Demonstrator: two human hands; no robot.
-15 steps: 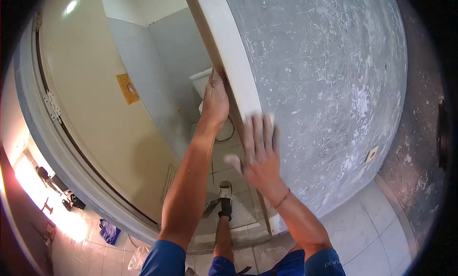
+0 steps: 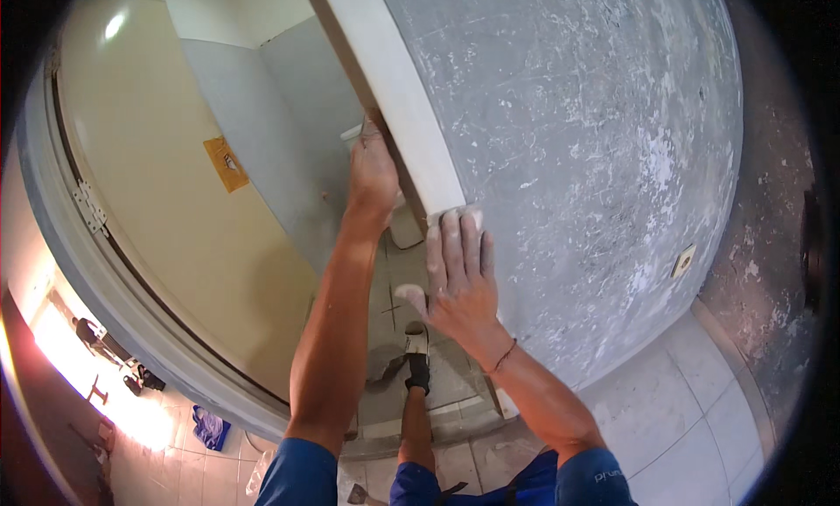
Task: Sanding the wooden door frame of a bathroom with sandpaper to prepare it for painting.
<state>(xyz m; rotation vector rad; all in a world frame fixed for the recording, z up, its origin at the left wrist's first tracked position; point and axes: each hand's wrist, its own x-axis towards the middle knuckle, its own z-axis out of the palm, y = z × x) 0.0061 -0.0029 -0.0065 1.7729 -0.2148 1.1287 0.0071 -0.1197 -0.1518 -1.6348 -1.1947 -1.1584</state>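
My left hand (image 2: 374, 175) is closed round the inner edge of the pale door frame (image 2: 398, 86), and its fingertips are partly hidden there. Lower on the same upright, my right hand (image 2: 461, 274) lies with dusty, straight fingers against the front face, thumb held apart. Under its fingertips shows a small pale pad (image 2: 473, 216), pressed on the frame; its kind is hard to make out. Whitish dust coats the right fingers. Beside the frame rises a grey wall (image 2: 577, 139) with scraped white patches.
A cream door (image 2: 149, 156) stands open at left, hinged to the other jamb. Beyond the doorway is a white toilet (image 2: 352, 133). My foot in a shoe (image 2: 417, 338) rests inside, past the raised sill. A wall socket (image 2: 684, 261) sits at right; blue cloth (image 2: 210, 428) lies lower left.
My right hand has shifted slightly left, fully onto the frame's face, and its blurred fingers are now sharp. The left hand keeps its hold on the frame. The whole view has swung a little.
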